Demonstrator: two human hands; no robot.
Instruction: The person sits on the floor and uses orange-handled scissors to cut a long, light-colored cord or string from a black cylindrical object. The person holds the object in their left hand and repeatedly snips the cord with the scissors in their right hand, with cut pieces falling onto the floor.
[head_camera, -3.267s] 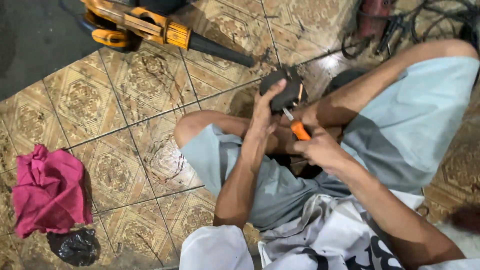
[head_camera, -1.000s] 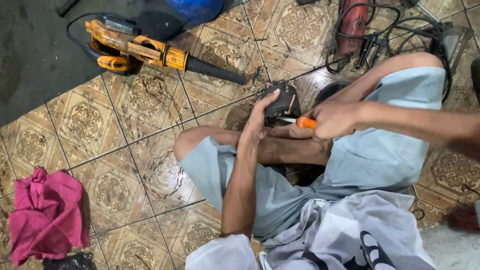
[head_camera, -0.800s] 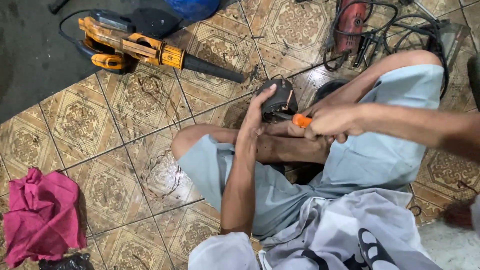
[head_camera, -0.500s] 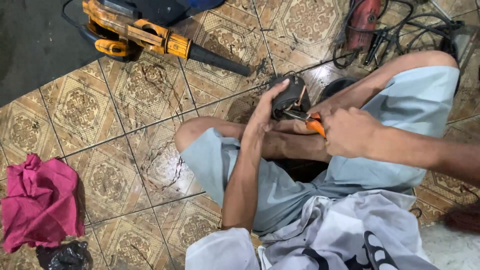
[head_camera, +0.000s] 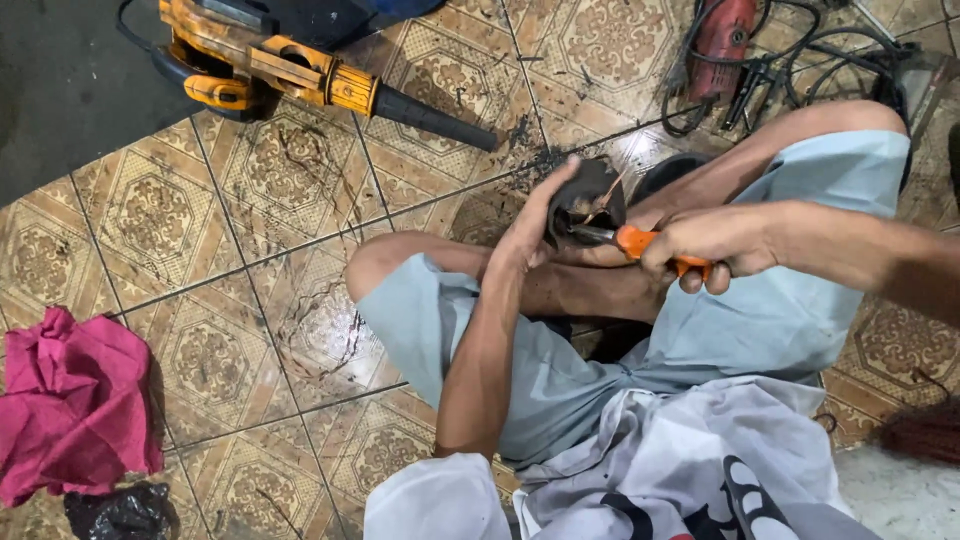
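I sit cross-legged on a patterned tile floor in pale blue shorts. My left hand (head_camera: 535, 222) grips a small dark metal part (head_camera: 590, 195) held above my shins. My right hand (head_camera: 700, 245) is closed around the orange handle of a screwdriver (head_camera: 640, 242). The screwdriver's metal shaft points left into the dark part.
An orange and black blower (head_camera: 290, 65) lies at the top left. A red power tool with tangled black cables (head_camera: 730, 45) lies at the top right. A pink rag (head_camera: 70, 400) and a black bag (head_camera: 120, 510) sit at the bottom left.
The view has shifted slightly. My right hand has drawn the screwdriver a little lower and to the right, with its tip still in the dark part. My left hand keeps its grip.
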